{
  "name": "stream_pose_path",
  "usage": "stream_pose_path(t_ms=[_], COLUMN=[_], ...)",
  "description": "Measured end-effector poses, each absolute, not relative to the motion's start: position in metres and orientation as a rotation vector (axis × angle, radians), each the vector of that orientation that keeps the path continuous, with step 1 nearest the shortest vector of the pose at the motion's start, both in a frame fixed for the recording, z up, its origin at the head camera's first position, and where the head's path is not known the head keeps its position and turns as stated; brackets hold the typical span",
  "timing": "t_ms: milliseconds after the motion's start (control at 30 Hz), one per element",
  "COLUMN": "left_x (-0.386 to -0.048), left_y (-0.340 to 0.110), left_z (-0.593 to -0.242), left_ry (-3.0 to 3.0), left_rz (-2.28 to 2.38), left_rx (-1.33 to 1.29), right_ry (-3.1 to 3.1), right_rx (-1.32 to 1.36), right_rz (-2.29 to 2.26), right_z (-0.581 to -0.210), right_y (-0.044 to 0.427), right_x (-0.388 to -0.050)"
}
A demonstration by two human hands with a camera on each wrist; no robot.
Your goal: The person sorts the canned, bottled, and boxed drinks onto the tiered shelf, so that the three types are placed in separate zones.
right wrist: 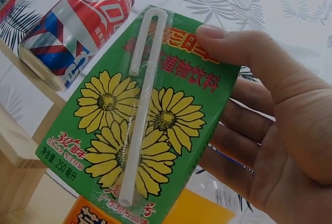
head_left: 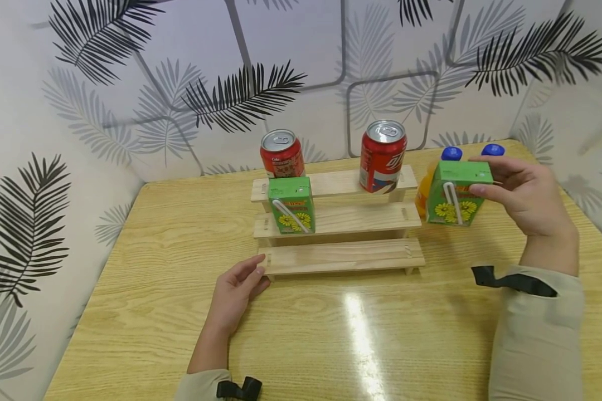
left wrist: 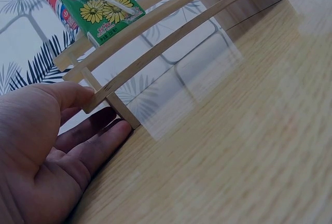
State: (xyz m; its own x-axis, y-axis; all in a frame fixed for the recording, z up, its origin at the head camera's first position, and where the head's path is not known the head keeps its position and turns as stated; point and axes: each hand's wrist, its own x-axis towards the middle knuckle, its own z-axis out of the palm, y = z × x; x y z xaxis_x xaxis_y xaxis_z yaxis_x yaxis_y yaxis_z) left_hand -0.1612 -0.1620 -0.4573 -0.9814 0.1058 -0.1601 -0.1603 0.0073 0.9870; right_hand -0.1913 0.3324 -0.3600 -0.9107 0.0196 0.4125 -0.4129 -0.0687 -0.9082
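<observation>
In my right hand [head_left: 529, 195] is a green drink carton [right wrist: 132, 115] with yellow flowers and a white straw on its front. The thumb [right wrist: 228, 45] lies along one side, the fingers along the other. It is raised off the table, right of a three-step wooden rack [head_left: 341, 257]. My left hand [head_left: 238, 292] grips the rack's lowest left end, fingers by its leg. A similar green carton [head_left: 292, 206] stands at the left of the middle step. On the top step stand two red cola cans, one left [head_left: 282, 153] and one right [head_left: 383, 156].
Behind the held carton are two blue-capped bottles, one left [head_left: 451, 153] and one right [head_left: 493, 149]; orange shows on the left one. Everything rests on a wood-grain table [head_left: 180, 234]. Leaf-patterned wall covering [head_left: 321, 128] stands along its back edge.
</observation>
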Motion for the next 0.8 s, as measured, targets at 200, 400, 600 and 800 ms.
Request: stream_pose_path(t_ms=[200,400,600,800], left_x=[-0.161,-0.161,-0.161,-0.160], left_y=[-0.162,-0.162,-0.162,-0.162], left_z=[-0.457,-0.457,-0.456,-0.456], left_ry=[2.077,2.067,2.078,2.100], left_rz=[2.092,2.095,2.089,2.077], left_rx=[-0.071,-0.069,-0.059,-0.036], right_ry=[-1.905,-1.891,-1.927,-1.959], right_rx=[0.461,0.493,0.518,0.568], right_rz=[2.035,2.024,2.009,2.000], right_z=[-0.355,-0.350,-0.345,-0.344], right_y=[0.329,0.326,0.323,0.320], right_x=[-0.190,-0.187,-0.186,-0.186])
